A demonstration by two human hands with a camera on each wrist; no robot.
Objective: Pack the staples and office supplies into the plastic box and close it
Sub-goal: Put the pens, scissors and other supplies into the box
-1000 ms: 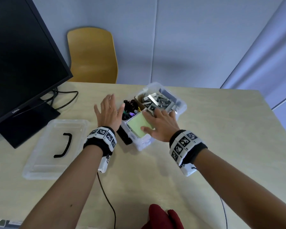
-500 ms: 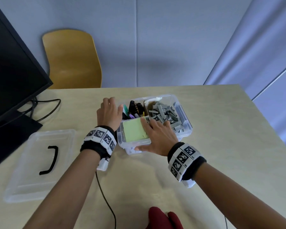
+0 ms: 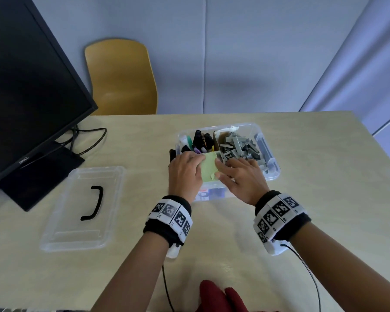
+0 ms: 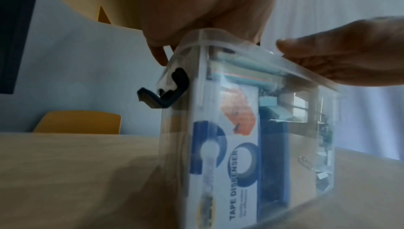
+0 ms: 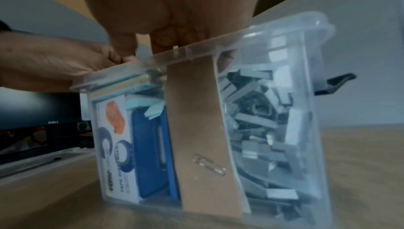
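The clear plastic box (image 3: 272, 174) stands open at mid-table. Grey staple strips (image 3: 241, 147) fill its right half, markers (image 3: 200, 140) stand at the back left, and a green sticky-note pad (image 3: 208, 171) lies on top at the front left. My left hand (image 3: 195, 162) rests on the pad's left side, with the thumb hanging by the black latch (image 4: 172, 92). The flat fingers of my right hand (image 3: 226, 168) press on the pad's right edge and the nearest staples. A tape dispenser carton (image 5: 116, 146) and a cardboard divider (image 5: 196, 129) show through the wall.
The clear lid (image 3: 61, 235) with its black handle (image 3: 95, 202) lies on the table to the left. A black monitor (image 3: 27, 91) and its cables stand at far left, and a yellow chair (image 3: 122, 77) is behind the table. Red cloth (image 3: 214, 296) sits at the near edge.
My left hand has moved from the table beside the box onto the sticky pad. The box has turned from skewed to square with the table edge. My right hand stays on the pad.
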